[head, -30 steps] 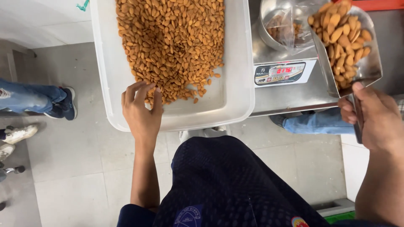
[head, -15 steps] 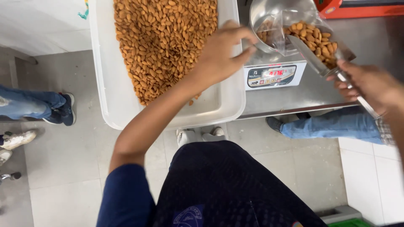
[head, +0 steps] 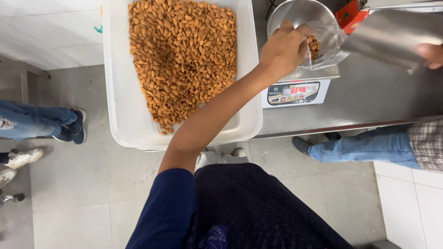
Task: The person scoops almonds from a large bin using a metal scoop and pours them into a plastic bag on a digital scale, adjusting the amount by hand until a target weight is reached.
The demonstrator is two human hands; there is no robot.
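A: We note the left hand (head: 284, 48) has left the near edge of the white tray (head: 115, 92), where it rested a second ago, and now reaches right across to the clear bag (head: 325, 44) on the digital scale (head: 297, 92), fingers pinched on the bag's rim

B: And the almonds (head: 182, 60)?

A: The bulk lies in the tray, left of the scale; a small lot shows inside the bag. The metal scoop (head: 392, 37), heaped a second ago, now shows no almonds we can see, so we judge its load went into the bag

B: The right hand (head: 431, 54)?

A: Only partly in view at the far right, on the scoop; its grip we cannot tell. The hands are well apart
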